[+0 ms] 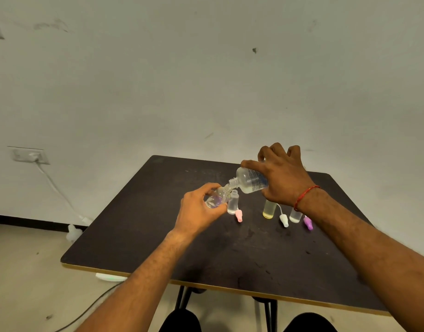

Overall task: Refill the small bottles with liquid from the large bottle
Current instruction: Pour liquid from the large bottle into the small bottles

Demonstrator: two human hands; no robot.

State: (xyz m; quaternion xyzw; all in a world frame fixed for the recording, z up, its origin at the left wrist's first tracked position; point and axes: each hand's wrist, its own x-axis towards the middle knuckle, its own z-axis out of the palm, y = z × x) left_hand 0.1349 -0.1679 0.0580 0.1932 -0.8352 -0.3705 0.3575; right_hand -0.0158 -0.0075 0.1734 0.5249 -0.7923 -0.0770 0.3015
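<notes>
Holding the large clear bottle (250,181) tilted, right hand (285,179) curled round it, neck touching a small bottle (217,199) gripped by the left hand (197,213) above the dark table (230,256). Label print's too blurry to read.

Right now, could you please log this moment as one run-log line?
phase: pour | left hand: holds tilted small bottle | right hand: tips large bottle, mouths meeting

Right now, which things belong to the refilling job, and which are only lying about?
For the job: large bottle in the right hand; tilted small bottle in the left hand; clear bottle, yellowish bottle, rightmost bottle standing; pink cap, white cap, purple cap.
Lying about: wall socket, white cable, black floor cable.
</notes>
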